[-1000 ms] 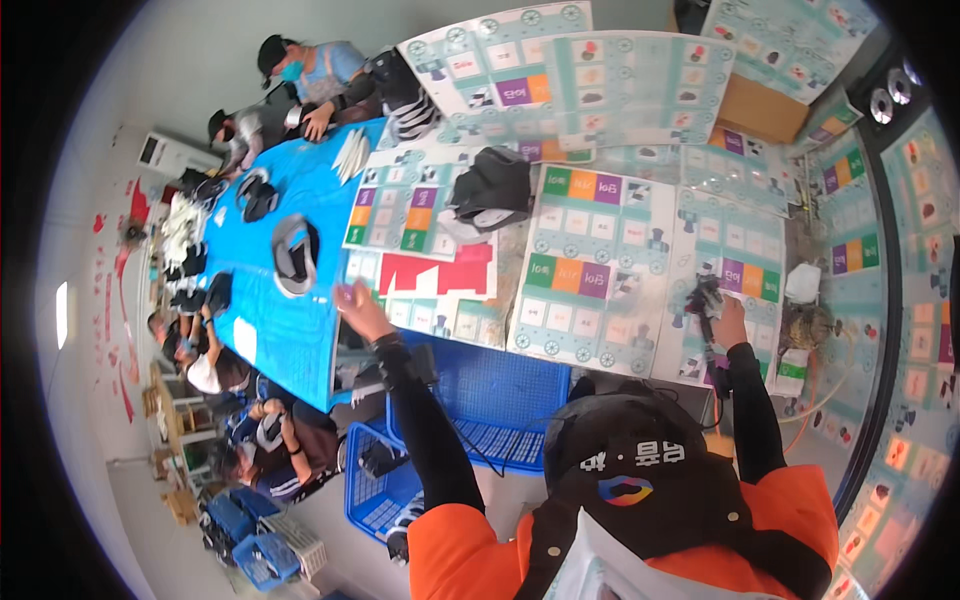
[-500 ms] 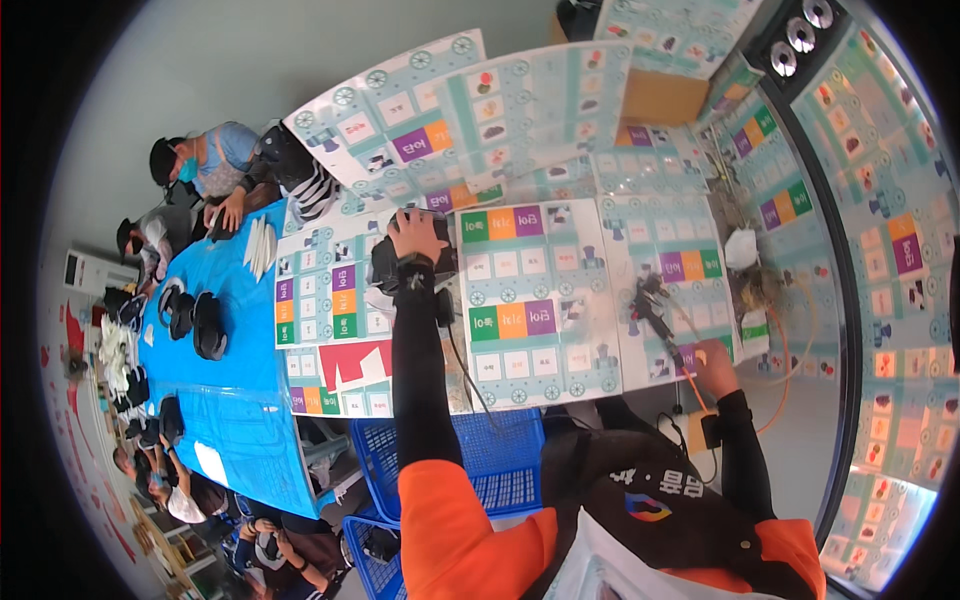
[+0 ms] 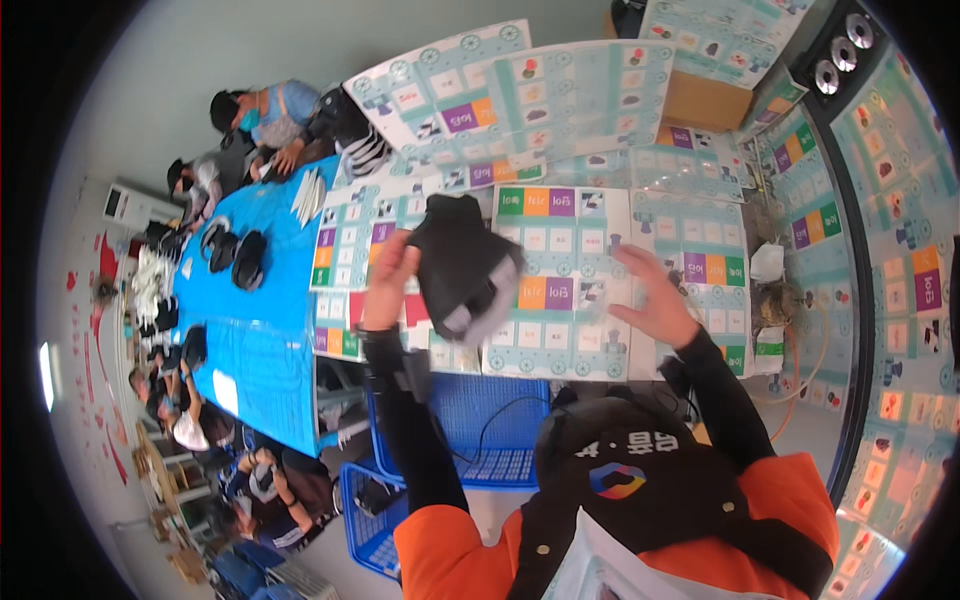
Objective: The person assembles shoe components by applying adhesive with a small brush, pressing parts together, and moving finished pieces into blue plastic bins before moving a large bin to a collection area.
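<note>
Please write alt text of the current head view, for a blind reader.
The left hand holds a black cap-like item above printed sheets; the right hand, open, is apart from it. A blue-covered table stands leftward.

The cap (image 3: 452, 262) blurs at its near end. With the left hand (image 3: 388, 285), it partly hides the red sheet (image 3: 414, 310). A crate (image 3: 238, 572), near left, is cut off below.

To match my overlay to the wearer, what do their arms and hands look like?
The left hand and right hand are gloveless. Fitted black sleeves cover the forearms, emerging from orange sleeves above. A dark, boxy attachment sits near the left wrist.
</note>
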Demonstrator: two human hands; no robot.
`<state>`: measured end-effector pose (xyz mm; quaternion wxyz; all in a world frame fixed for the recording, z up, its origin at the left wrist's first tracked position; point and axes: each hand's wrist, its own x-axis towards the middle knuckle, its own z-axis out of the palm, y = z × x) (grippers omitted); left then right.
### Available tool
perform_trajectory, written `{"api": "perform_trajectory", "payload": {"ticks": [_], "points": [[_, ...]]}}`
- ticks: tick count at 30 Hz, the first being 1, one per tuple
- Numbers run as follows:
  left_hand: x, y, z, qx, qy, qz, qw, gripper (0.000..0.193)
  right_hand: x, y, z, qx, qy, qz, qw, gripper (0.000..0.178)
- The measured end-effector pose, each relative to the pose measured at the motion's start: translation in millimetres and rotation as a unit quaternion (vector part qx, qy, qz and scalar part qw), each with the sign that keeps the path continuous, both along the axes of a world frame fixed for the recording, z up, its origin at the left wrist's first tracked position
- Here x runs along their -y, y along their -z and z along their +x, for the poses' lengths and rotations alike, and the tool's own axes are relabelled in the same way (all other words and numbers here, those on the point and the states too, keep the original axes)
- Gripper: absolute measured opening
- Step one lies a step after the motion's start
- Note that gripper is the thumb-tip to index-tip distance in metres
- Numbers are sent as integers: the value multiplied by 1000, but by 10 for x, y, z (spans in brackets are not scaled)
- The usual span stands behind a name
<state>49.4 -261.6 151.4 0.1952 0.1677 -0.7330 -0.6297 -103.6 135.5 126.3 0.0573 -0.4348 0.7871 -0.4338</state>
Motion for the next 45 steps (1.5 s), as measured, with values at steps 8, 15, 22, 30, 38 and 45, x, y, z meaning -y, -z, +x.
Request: {"api": "perform_trajectory", "payload": {"ticks": [8, 15, 22, 30, 38, 45], "points": [[-1174, 2076, 713, -3, 36, 387, 921, 34, 841, 1146, 327, 103, -255, 1, 961, 41], [-1906, 2517, 988, 107, -67, -35, 991, 48, 582, 1813, 373, 195, -75, 111, 972, 20], [-2018, 2400, 855, 147, -150, -140, 968, 23, 402, 2165, 402, 218, -45, 46, 974, 19], [-1894, 2570, 729, 198, -118, -113, 966, 23, 429, 2099, 437, 220, 32, 84, 971, 23], [-1490, 1944, 499, 152, 99, 440, 879, 35, 492, 1715, 63, 658, -66, 22, 749, 30], [-1458, 1393, 332, 143, 117, 432, 883, 37, 447, 553, 371, -13, -215, -40, 976, 58]]}}
